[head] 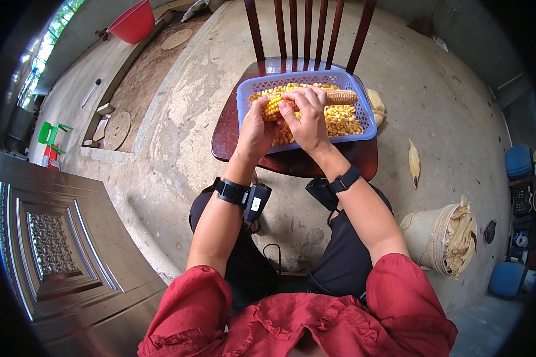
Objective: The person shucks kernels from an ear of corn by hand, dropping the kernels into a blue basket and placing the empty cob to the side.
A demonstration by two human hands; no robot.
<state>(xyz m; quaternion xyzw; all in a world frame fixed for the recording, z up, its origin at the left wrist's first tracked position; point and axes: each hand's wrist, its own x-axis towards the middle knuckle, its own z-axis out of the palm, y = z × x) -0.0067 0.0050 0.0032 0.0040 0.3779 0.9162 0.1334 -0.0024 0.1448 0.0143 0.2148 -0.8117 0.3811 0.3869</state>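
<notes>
My left hand [257, 131] grips the kernel-covered end of a corn cob [273, 108], over the left half of a blue-purple plastic basket [370, 131]. My right hand [308, 116] is closed around the middle of the same cob, with its thumb against the edge of the yellow kernels. The cob's right end is bare of kernels and points to the right. Loose yellow corn kernels [341, 122] cover much of the basket's bottom. The basket stands on the seat of a dark red wooden chair [268, 166]. My fingers hide part of the cob.
Corn husks [376, 102] lie right of the chair, another husk [414, 163] on the concrete floor. A tipped white bucket [433, 238] of husks is at the right. A metal door [94, 285] stands at the left. A red basin [134, 22] and green stool [51, 134] are farther off.
</notes>
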